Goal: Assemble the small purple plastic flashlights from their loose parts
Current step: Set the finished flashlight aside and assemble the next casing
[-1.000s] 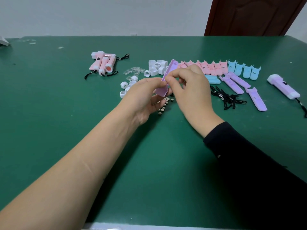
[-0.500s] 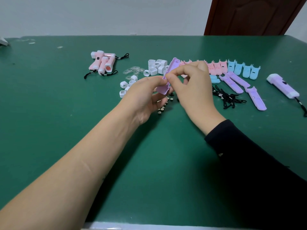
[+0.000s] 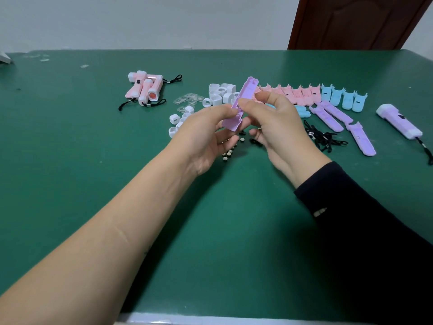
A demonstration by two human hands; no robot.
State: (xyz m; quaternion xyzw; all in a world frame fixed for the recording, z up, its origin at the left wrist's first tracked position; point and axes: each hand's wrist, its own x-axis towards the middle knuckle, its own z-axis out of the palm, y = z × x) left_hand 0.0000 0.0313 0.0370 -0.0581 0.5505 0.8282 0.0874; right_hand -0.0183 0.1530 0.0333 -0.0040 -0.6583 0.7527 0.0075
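Purple shell half [image 3: 247,91] — long axis tilted up-right at frame centre; left hand [image 3: 206,137] pinches its lower end, right hand [image 3: 276,127] (higher up) pinches mid-length.

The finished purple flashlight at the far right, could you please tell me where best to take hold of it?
Take the flashlight across its slim purple middle, from above: it lies flat and slanted, wide white head far, black strap trailing near. The right hand, nearest, pinches a purple shell with the left hand.
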